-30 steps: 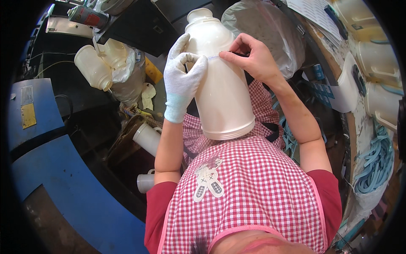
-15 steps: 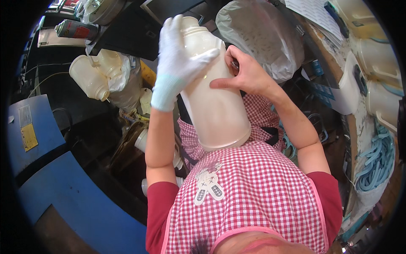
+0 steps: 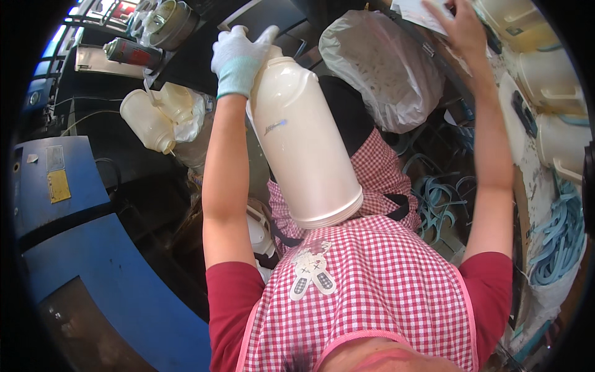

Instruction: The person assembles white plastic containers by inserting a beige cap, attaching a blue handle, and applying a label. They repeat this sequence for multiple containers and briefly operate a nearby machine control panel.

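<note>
A cream jug (image 3: 304, 149) lies tilted over the person's lap, its wide base against the checked apron (image 3: 384, 279) and its narrow end pointing away. From here it looks hollow and fairly light, stiff-walled, smooth enough to slip; the neck or base rim should give a surer hold than the glossy side. The gloved left hand (image 3: 238, 53) has hold of it by the neck end, thumb spread, the other fingers partly hidden. The bare right hand (image 3: 465, 28) is off at the paper sheets (image 3: 418, 12), fingers partly bent; I can't tell whether it pinches one.

Counting outward: one bag-lined bin (image 3: 409, 118) ahead, two cream containers (image 3: 142, 121) on the left, one spray can (image 3: 133, 53) above them, three pale jugs (image 3: 548, 77) along the right, and blue strips (image 3: 558, 242) too tangled to count.
</note>
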